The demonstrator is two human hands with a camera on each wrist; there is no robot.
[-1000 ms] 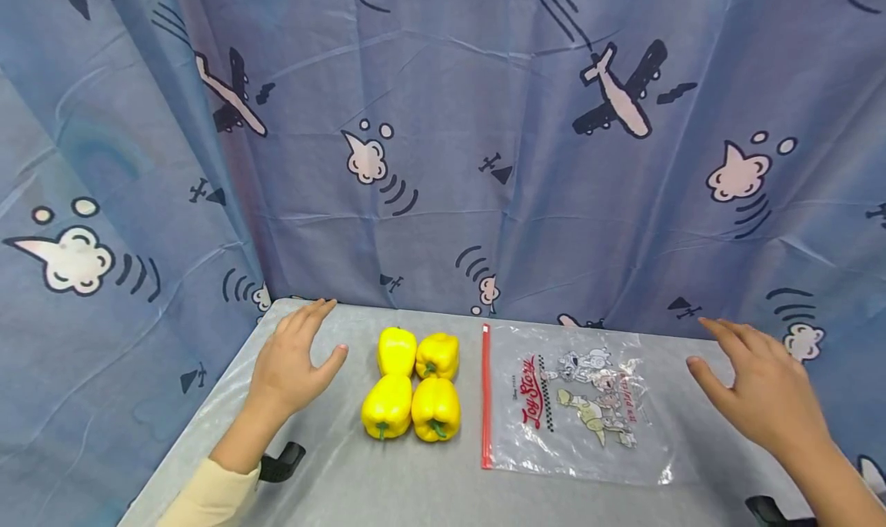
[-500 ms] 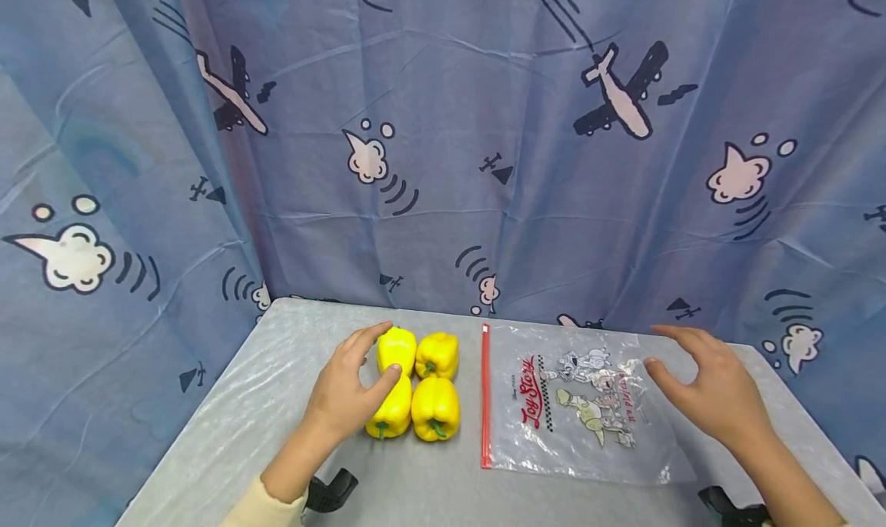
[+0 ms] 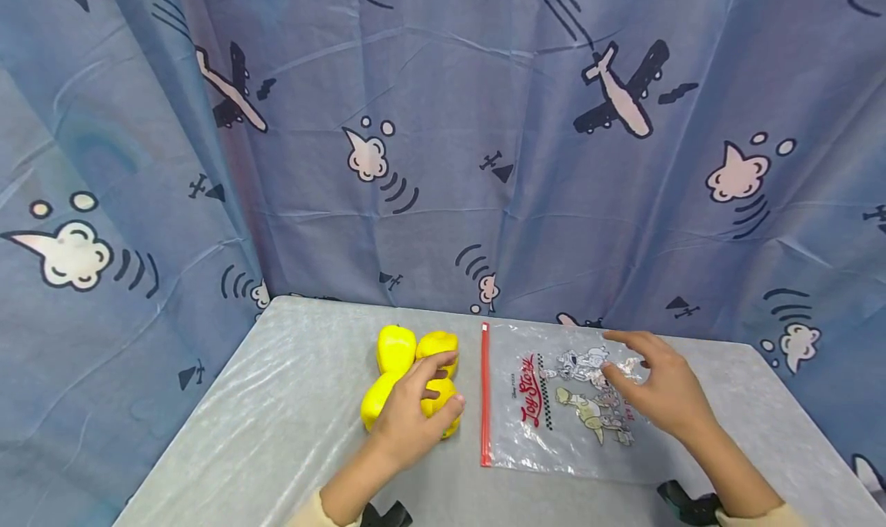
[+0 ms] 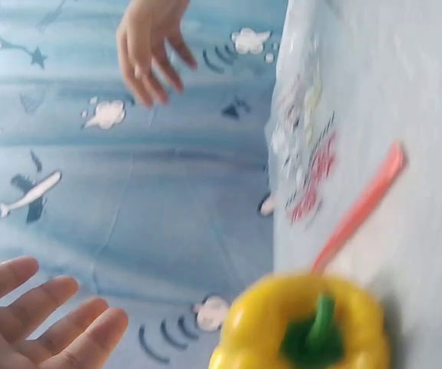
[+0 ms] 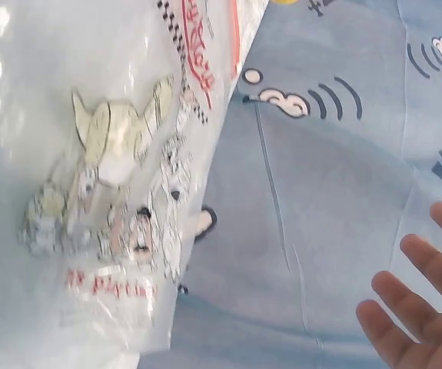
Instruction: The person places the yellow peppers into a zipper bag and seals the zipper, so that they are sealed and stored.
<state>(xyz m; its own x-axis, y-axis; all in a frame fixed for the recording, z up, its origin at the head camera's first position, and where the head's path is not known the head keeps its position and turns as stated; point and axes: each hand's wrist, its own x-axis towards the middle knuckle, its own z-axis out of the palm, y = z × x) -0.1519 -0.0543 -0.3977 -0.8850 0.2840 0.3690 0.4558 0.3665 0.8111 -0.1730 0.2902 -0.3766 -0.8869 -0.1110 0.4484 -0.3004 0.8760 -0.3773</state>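
Note:
My left hand (image 3: 408, 425) hangs above several yellow bell peppers, nearest the front right one (image 3: 440, 396) and partly covering it; its fingers are spread and hold nothing. The front left pepper (image 3: 377, 401), back left pepper (image 3: 397, 348) and back right pepper (image 3: 436, 343) sit grouped with it. One bell pepper (image 4: 263, 319) shows its green stem in the left wrist view, apart from the fingers (image 4: 90, 338). Over the right part of a clear zip bag (image 3: 512, 446) is my right hand (image 3: 664, 395), fingers apart and holding nothing. The bag lies flat, its red zip strip (image 3: 486, 404) facing the peppers.
A pale covered table (image 3: 277, 404) carries everything. Behind it and along the left side hangs a blue curtain (image 3: 443, 165) printed with planes and clouds. Black wrist straps (image 3: 688, 504) show at the lower edge of the head view.
My left hand has moved right, from beside the peppers to over them. My right hand has come left, from beyond the bag to over its right part. Peppers and bag stay put.

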